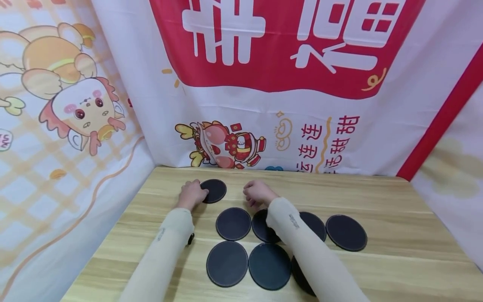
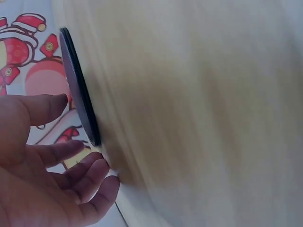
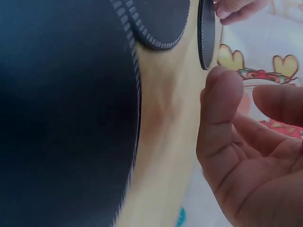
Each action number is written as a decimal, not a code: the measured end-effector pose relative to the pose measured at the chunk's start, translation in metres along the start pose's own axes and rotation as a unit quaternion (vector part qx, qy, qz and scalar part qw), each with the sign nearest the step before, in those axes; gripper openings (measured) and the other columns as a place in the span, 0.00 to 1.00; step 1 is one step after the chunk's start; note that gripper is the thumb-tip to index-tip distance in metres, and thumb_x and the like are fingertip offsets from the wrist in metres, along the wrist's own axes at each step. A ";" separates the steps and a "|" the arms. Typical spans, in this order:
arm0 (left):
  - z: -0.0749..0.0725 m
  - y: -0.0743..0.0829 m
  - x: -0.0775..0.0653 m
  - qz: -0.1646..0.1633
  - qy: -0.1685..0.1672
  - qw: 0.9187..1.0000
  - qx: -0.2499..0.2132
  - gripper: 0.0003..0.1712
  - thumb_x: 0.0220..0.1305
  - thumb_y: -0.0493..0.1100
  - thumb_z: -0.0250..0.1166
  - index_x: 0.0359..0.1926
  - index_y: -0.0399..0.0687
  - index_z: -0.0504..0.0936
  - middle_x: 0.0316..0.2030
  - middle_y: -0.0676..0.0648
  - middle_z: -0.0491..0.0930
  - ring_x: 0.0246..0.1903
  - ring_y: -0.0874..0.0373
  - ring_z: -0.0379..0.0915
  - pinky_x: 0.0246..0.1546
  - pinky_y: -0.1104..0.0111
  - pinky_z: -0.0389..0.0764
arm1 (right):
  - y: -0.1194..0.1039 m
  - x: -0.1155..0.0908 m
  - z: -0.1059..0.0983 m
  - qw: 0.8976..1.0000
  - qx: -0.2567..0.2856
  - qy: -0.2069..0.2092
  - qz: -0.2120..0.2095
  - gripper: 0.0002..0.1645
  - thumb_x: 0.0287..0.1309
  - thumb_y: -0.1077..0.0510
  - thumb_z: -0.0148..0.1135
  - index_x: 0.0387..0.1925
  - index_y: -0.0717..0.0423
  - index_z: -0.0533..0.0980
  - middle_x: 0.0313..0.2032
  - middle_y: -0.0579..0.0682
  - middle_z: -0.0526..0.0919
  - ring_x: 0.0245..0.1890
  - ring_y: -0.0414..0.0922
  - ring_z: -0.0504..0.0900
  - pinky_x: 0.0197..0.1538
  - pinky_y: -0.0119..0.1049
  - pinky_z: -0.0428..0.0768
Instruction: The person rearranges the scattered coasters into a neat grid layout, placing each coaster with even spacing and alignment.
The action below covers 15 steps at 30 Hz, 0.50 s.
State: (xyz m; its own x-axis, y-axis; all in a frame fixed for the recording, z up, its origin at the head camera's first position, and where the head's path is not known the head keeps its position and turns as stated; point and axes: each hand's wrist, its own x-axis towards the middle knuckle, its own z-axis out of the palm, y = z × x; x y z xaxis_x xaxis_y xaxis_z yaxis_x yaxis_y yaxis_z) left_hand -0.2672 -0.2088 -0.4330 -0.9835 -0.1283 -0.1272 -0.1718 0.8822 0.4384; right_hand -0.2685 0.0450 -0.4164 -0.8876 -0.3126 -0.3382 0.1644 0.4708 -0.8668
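Observation:
A round black coaster (image 1: 214, 191) lies at the back left of the table; in the left wrist view it looks like a small stack (image 2: 80, 87) with more than one edge. My left hand (image 1: 191, 194) is at its left side, thumb and fingers spread around the rim. Whether the fingertips touch it is hard to tell. My right hand (image 1: 259, 193) hovers to the right of that coaster, fingers loosely bent, holding nothing. Its nearest coaster (image 1: 264, 226) lies just below, partly covered by the right sleeve.
Several more black coasters with stitched rims lie in two rows, among them one at the front left (image 1: 227, 264) and one at the far right (image 1: 346, 233). The wooden table (image 1: 407, 268) ends at a printed cloth (image 1: 279, 126) behind.

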 end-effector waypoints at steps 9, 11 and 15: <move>0.009 0.015 -0.001 -0.008 -0.008 1.000 -0.018 0.31 0.69 0.45 0.57 0.64 0.25 0.69 0.58 0.22 0.67 0.60 0.27 0.63 0.61 0.41 0.67 | -0.005 0.040 0.030 0.999 0.002 -0.023 0.025 0.29 0.69 0.64 0.55 0.69 0.67 0.66 0.25 0.58 0.81 0.18 0.44 0.77 0.19 0.33 0.77; 0.011 0.016 -0.002 -0.004 -0.006 1.000 -0.025 0.30 0.69 0.44 0.57 0.62 0.24 0.71 0.58 0.22 0.68 0.59 0.27 0.65 0.61 0.42 0.67 | -0.004 0.045 0.035 0.999 0.003 -0.026 0.023 0.30 0.69 0.65 0.53 0.71 0.66 0.65 0.22 0.56 0.79 0.16 0.44 0.75 0.17 0.34 0.76; 0.007 0.021 0.000 0.004 0.004 0.999 -0.048 0.27 0.67 0.44 0.57 0.57 0.25 0.74 0.56 0.24 0.72 0.56 0.28 0.68 0.58 0.43 0.70 | -0.009 0.048 0.038 1.000 0.002 -0.020 0.012 0.25 0.69 0.66 0.51 0.66 0.66 0.70 0.18 0.54 0.76 0.14 0.44 0.72 0.16 0.35 0.73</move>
State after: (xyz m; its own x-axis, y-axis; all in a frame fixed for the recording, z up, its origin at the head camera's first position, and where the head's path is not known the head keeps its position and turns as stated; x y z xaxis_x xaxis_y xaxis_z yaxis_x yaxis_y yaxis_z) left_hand -0.2708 -0.1875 -0.4297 -0.9853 -0.1251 -0.1160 -0.1677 0.8353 0.5236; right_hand -0.2963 -0.0056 -0.4384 -0.8655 -0.3348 -0.3726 0.1866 0.4747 -0.8601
